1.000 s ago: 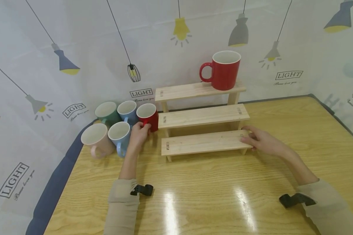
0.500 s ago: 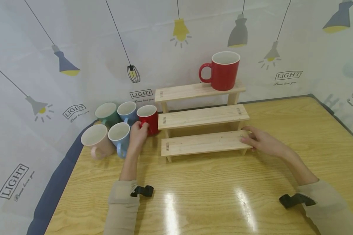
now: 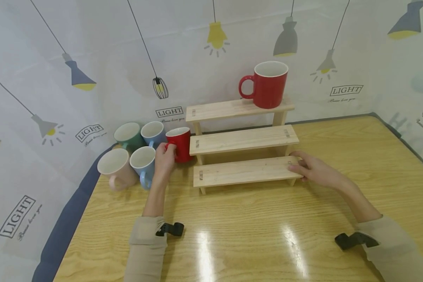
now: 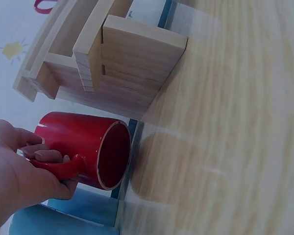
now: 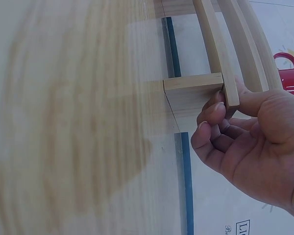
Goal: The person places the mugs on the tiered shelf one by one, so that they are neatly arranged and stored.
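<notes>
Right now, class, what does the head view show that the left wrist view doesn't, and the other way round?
Only the head view: the pink mug, the right hand, and the pale inside of the held red mug. Only the left wrist view: that mug's underside. Both: the left hand gripping its handle, and the wooden stand.
</notes>
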The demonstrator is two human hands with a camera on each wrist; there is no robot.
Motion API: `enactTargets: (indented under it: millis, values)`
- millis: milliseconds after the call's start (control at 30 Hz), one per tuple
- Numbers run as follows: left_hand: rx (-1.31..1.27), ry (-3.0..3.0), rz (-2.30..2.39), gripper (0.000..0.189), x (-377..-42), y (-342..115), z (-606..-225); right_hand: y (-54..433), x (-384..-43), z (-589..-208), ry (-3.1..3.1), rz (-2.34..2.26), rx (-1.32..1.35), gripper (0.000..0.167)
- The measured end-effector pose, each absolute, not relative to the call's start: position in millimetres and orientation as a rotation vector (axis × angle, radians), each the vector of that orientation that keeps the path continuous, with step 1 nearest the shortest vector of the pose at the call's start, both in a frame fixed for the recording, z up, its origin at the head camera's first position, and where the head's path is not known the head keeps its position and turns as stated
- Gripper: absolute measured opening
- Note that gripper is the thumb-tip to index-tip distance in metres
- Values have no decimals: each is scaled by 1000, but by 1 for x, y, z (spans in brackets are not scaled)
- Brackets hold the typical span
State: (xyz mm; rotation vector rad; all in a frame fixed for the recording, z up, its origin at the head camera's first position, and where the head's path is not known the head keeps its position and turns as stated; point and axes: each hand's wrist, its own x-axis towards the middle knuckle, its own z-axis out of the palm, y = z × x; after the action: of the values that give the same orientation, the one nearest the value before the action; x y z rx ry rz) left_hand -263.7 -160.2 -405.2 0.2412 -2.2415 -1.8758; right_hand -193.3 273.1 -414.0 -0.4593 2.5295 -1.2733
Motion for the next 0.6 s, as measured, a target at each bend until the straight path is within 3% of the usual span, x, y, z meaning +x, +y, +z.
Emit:
enactTargets:
  millis: [600]
  values:
    - [177, -1870, -2010, 18, -254, -158, -374, 273, -192, -411, 2543, -1243, -461, 58]
